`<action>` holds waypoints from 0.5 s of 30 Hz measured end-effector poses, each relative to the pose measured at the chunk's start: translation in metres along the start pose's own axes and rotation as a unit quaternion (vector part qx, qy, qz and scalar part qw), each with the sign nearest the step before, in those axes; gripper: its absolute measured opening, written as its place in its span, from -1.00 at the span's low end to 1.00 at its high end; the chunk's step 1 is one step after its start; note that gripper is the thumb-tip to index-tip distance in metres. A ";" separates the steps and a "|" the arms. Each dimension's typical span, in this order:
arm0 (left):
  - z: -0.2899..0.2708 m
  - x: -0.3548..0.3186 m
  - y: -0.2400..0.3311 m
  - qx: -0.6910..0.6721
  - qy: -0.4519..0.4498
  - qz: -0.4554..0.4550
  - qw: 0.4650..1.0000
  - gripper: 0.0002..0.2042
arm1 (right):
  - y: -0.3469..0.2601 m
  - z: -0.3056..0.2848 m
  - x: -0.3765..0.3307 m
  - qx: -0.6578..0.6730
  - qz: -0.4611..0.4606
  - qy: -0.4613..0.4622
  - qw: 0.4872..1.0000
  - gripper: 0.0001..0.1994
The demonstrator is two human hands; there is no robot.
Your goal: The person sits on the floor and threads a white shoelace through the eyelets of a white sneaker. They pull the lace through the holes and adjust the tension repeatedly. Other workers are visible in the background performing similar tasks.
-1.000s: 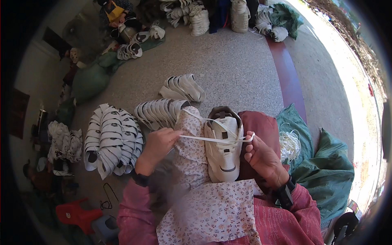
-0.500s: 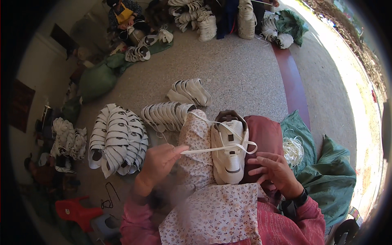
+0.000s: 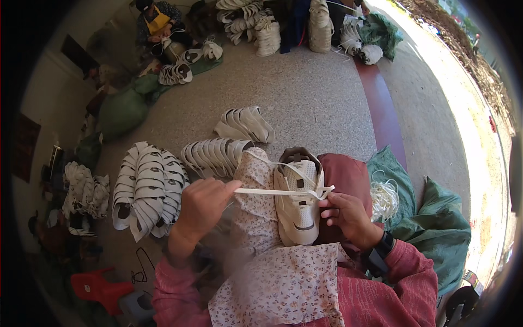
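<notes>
White sneaker [image 3: 298,201] at frame centre, resting on the lap, toe end partly hidden by floral cloth [image 3: 278,283].
Left hand [image 3: 204,204] pinched the flat white lace [image 3: 272,191] taut; right hand [image 3: 348,215] pressed fingertips against the smooth shoe side, grasping nothing visible.

Left hand [image 3: 202,203], raised at left of centre, with the fingers curled and the thumb and forefinger pinched together, the wrist slightly bent and the pink-sleeved forearm rising from the lower edge. Right hand [image 3: 347,215], palm down at right of centre, with the fingers loosely bent and their tips pointing inward toward the left hand; a dark band circles its wrist above the pink sleeve.
</notes>
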State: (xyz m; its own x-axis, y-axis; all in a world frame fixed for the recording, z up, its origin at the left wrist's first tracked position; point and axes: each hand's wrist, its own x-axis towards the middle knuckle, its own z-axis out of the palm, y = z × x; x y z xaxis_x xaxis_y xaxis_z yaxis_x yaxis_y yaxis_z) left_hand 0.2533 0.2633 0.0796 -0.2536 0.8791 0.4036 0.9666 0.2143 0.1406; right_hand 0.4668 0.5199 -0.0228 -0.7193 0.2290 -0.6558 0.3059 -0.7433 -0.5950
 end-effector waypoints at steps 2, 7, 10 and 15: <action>0.015 0.004 -0.016 0.053 0.004 -0.013 0.998 -0.79 | 0.006 0.000 0.002 0.041 -0.029 0.004 0.999 -0.82; 0.042 0.032 -0.011 0.024 -0.015 -0.020 0.999 -0.72 | 0.005 -0.007 0.003 0.149 -0.030 -0.047 0.987 -0.87; 0.059 0.064 0.013 -0.115 -0.039 0.008 0.993 -0.67 | 0.007 -0.019 0.011 0.243 -0.024 -0.125 0.962 -0.86; 0.108 0.091 0.024 -0.193 -0.117 0.067 0.972 -0.76 | 0.007 -0.015 0.014 0.295 0.000 -0.245 0.924 -0.86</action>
State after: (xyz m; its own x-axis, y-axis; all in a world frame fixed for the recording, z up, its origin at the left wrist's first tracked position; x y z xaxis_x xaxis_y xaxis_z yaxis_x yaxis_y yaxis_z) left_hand 0.2573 0.3946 0.0225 -0.0670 0.9703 0.2324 0.8932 -0.0454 0.4474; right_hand 0.4682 0.5277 -0.0429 -0.9592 0.0246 -0.2818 0.0170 -0.9894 -0.1444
